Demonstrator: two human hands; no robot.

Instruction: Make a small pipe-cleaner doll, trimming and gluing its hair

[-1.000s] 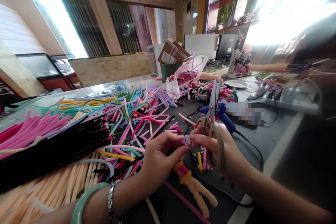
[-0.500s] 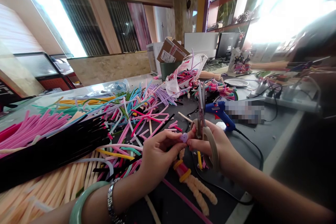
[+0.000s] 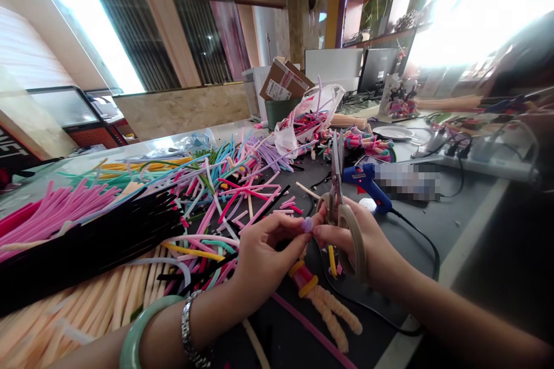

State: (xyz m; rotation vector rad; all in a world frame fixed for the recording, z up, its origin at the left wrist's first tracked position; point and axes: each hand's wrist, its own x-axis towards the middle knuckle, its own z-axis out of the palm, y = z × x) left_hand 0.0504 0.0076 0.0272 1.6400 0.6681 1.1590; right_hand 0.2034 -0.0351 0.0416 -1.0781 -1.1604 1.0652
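Note:
My left hand (image 3: 270, 245) pinches a small curled piece of purple pipe cleaner (image 3: 307, 224) between thumb and fingers. The fingertips of my right hand (image 3: 361, 233) meet the same piece from the other side. A pair of scissors (image 3: 339, 176) with beige handles hangs on my right hand, blades pointing up and slightly apart. Below my hands a pipe-cleaner doll figure (image 3: 303, 278) lies on the dark table, with a red body, yellow bands and peach legs. Its upper end is partly hidden by my left hand.
Black pipe cleaners (image 3: 99, 242) and peach ones (image 3: 86, 305) lie at the left, with mixed coloured pieces behind. A blue glue gun (image 3: 367, 184) with a black cord lies at the right, near a power strip (image 3: 476, 162). A cardboard box (image 3: 285, 82) stands at the back.
The purple piece has turned between my fingertips; its ring shape shows less now. Both hands and the scissors sit slightly further right in view, as the camera has shifted a little.

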